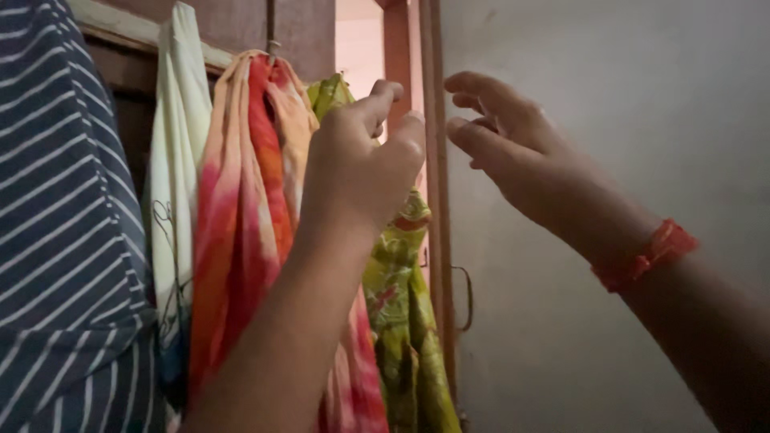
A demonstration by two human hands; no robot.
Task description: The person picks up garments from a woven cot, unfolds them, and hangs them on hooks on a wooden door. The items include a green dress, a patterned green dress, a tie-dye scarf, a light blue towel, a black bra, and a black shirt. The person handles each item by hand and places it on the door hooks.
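My left hand (pixel 361 164) is raised in front of a hanging yellow-green patterned cloth (pixel 405 321), fingers curled near its top edge; the grip point is hidden behind the hand. My right hand (pixel 513 144) reaches up beside it with fingers spread and nothing in it, close to a brown wooden door frame (pixel 437 240). A red thread band (pixel 654 252) circles my right wrist. An orange, pink and red tie-dyed cloth (pixel 241 224) hangs from a hook just left of my left arm.
A white cloth with line patterns (pixel 172 200) hangs further left. A navy garment with white stripes (pixel 56 240) fills the left edge. A grey wall (pixel 609 96) lies to the right, with a metal handle (pixel 465 297) by the frame.
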